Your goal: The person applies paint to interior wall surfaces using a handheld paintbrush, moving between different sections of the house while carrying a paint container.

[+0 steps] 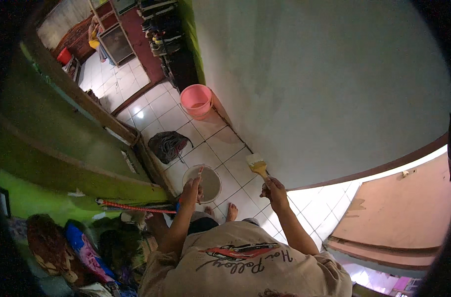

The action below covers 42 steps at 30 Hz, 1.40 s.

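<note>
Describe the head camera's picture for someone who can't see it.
A person's right hand holds a paintbrush near a grey wall, while the left hand grips a thin reddish item above a round container on white floor tiles. Beyond sit a pink bucket and a dark bundle.

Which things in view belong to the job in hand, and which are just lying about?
In the job:
brush, in the right hand
slim reddish item in the left hand, too small to identify
white bucket, probably

Apparently lying about:
dark bundle
shoe rack
pink bucket, though its part is unclear
</note>
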### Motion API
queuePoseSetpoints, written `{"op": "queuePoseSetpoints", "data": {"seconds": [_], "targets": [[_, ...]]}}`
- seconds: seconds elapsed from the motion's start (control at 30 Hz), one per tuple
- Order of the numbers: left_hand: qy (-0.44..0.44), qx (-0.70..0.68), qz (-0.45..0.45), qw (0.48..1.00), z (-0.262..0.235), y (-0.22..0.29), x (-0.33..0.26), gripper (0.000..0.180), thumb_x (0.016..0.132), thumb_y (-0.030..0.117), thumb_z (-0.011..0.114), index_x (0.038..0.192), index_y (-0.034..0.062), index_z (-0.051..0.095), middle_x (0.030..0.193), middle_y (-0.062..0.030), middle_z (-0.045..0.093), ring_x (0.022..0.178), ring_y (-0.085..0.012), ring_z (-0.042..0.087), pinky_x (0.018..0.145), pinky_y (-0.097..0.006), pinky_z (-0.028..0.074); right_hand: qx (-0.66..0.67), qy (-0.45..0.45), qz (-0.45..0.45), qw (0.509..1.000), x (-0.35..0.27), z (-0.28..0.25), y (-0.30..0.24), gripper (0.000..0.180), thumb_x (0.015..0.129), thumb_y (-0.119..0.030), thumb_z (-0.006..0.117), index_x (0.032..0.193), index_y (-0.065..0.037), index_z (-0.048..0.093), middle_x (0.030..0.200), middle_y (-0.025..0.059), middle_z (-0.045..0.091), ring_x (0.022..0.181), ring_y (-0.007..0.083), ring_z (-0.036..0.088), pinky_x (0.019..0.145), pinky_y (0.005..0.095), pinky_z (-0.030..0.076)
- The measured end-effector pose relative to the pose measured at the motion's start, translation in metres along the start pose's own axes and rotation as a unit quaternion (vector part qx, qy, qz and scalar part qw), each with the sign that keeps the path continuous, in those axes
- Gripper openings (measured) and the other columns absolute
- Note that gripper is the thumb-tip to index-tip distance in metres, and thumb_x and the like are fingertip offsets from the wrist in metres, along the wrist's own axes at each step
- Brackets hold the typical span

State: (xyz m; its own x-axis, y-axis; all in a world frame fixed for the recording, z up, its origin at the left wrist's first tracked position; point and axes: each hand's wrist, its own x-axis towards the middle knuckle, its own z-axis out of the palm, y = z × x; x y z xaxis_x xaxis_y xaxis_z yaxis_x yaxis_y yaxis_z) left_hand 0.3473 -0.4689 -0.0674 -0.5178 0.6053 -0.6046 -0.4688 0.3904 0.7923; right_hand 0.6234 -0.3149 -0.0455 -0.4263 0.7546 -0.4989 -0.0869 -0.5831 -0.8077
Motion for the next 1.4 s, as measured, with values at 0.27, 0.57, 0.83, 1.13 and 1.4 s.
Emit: {"op": "queuePoseSetpoints", "data": {"seconds": [0.27, 0.57, 0.83, 1.13, 1.4], "targets": [[-0.048, 0.028, 0.012, 0.998, 0.005, 0.009, 0.078, 0.039, 0.088, 0.039, 0.058, 0.094, 0.0014, 0.054, 0.055, -0.0024, 0.046, 0.043, -0.013, 0.043, 0.044, -0.028, 0.039, 0.053, 0.067, -0.021, 0.996, -0.009, -0.016, 0.016, 0.033, 0.096, -0.026, 0.052, 0.112, 0.002, 0.053, 0.078, 0.007, 0.058, 0.063, 0.0146, 0.058, 0.059, 0.0294, 0.053], [-0.12, 0.018, -0.027, 0.992, 0.007, 0.049, 0.136, 0.03, 0.089, 0.035, 0.057, 0.08, 0.0071, 0.051, 0.056, -0.0016, 0.044, 0.044, -0.0128, 0.043, 0.046, -0.032, 0.041, 0.098, 0.155, -0.044, 0.982, 0.009, 0.03, 0.008, 0.037, 0.094, -0.032, 0.056, 0.111, 0.0, 0.051, 0.087, 0.0101, 0.061, 0.063, 0.0164, 0.062, 0.06, 0.0302, 0.053], [-0.161, 0.08, -0.072, 0.981, -0.003, 0.101, 0.196, 0.038, 0.089, 0.042, 0.057, 0.07, 0.0102, 0.053, 0.059, -0.0024, 0.048, 0.05, -0.015, 0.049, 0.047, -0.031, 0.042, 0.174, 0.203, -0.077, 0.961, 0.042, 0.114, -0.004, 0.034, 0.095, -0.028, 0.053, 0.115, 0.0, 0.05, 0.09, 0.0107, 0.062, 0.064, 0.0164, 0.062, 0.06, 0.029, 0.053], [-0.053, 0.187, -0.157, 0.968, -0.048, 0.059, 0.315, 0.038, 0.089, 0.042, 0.057, 0.077, 0.0057, 0.057, 0.062, -0.0053, 0.055, 0.049, -0.0142, 0.048, 0.044, -0.03, 0.036, 0.214, 0.292, -0.116, 0.925, -0.014, 0.115, 0.026, 0.046, 0.095, -0.032, 0.054, 0.123, 0.003, 0.048, 0.091, 0.0109, 0.06, 0.067, 0.0156, 0.061, 0.062, 0.0279, 0.051], [-0.022, 0.085, -0.124, 0.988, -0.069, 0.027, 0.338, 0.041, 0.088, 0.051, 0.054, 0.074, 0.0129, 0.054, 0.048, -0.0019, 0.045, 0.039, -0.0177, 0.04, 0.038, -0.032, 0.036, 0.311, 0.378, -0.135, 0.862, -0.075, 0.044, 0.089, 0.035, 0.096, -0.028, 0.051, 0.113, 0.002, 0.049, 0.091, 0.0129, 0.061, 0.066, 0.0179, 0.062, 0.062, 0.0283, 0.053]]}}
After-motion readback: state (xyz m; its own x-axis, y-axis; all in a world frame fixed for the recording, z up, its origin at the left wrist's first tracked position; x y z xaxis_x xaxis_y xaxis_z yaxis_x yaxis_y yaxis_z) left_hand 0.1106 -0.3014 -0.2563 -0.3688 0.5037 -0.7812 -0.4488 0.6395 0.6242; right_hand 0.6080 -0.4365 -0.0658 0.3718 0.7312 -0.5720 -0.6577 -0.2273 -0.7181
